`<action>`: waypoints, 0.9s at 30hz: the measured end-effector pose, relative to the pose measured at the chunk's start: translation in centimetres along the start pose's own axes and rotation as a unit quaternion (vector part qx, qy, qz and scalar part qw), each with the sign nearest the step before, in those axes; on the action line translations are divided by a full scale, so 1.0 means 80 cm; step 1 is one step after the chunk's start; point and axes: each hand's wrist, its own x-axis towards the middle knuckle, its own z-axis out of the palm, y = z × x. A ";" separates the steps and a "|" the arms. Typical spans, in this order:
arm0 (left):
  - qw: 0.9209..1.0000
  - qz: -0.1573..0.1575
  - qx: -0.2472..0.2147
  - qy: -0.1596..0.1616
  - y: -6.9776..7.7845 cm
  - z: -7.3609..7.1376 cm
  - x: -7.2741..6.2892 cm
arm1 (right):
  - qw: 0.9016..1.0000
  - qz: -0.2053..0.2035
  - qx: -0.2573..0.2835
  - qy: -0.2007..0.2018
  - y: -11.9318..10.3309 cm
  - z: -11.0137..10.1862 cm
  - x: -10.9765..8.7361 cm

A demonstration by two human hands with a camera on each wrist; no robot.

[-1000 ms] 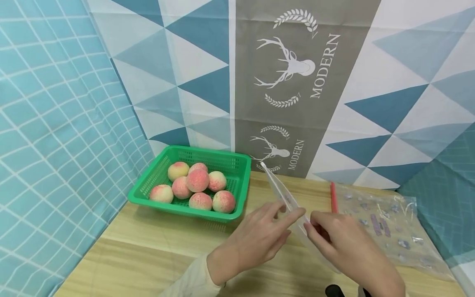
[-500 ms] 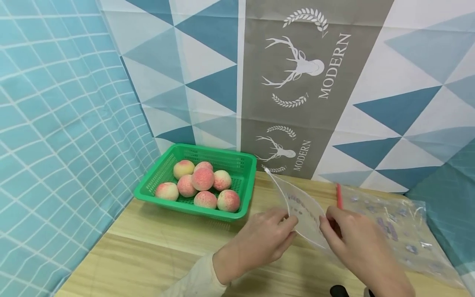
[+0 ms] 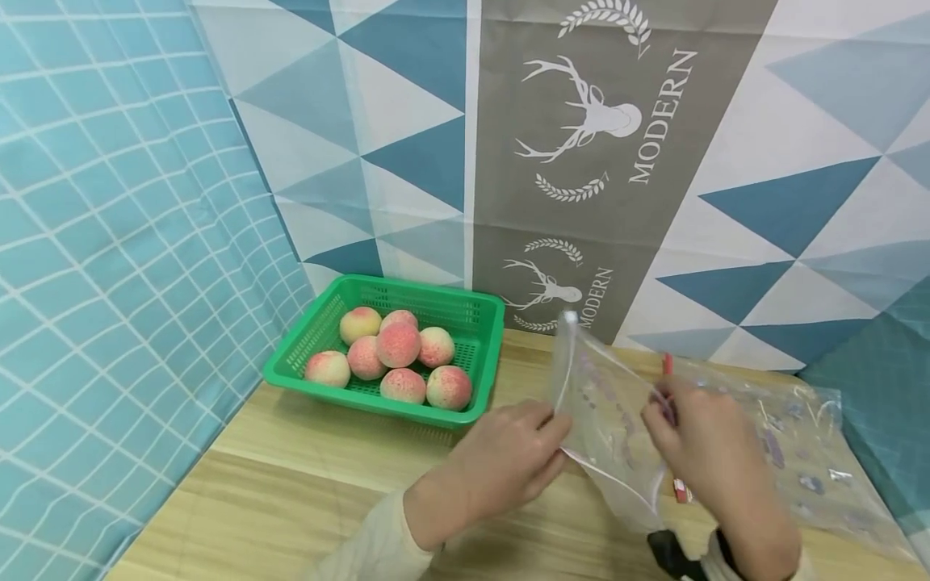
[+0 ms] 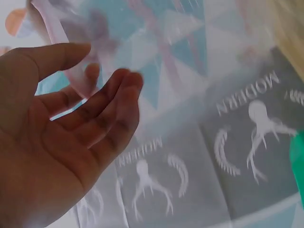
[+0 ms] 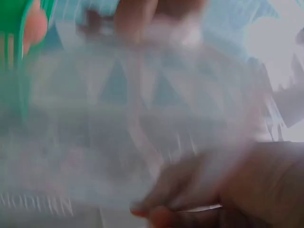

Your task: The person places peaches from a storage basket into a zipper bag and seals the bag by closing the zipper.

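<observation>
Two edges of bag point(image 3: 605, 410) parted — left hand point(image 3: 501, 453), right hand point(image 3: 708, 440) pinching; gap to basket point(image 3: 363, 405).

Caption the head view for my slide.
Left hand and right hand hold open a clear plastic zip bag beside a green plastic basket of pink-yellow peaches.

At the left, you see a green basket point(image 3: 378, 406) of peaches point(image 3: 398, 345) on the wood-grain table point(image 3: 276, 476); at the right lies a flat, red-edged bag point(image 3: 799, 468). Farther off, you face a triangle-patterned wall covering point(image 3: 417, 173).
</observation>
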 end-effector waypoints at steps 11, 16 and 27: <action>0.997 -0.021 -0.039 -0.067 -0.026 -0.012 -0.004 | 0.991 0.025 0.073 -0.114 0.057 -0.038 -0.007; 0.994 -0.024 -0.030 -0.105 -0.020 -0.002 0.000 | 0.992 -0.008 0.079 -0.098 0.042 -0.034 -0.007; 0.993 -0.024 -0.031 -0.113 -0.019 0.010 0.000 | 0.993 -0.066 0.063 -0.070 0.030 -0.017 0.003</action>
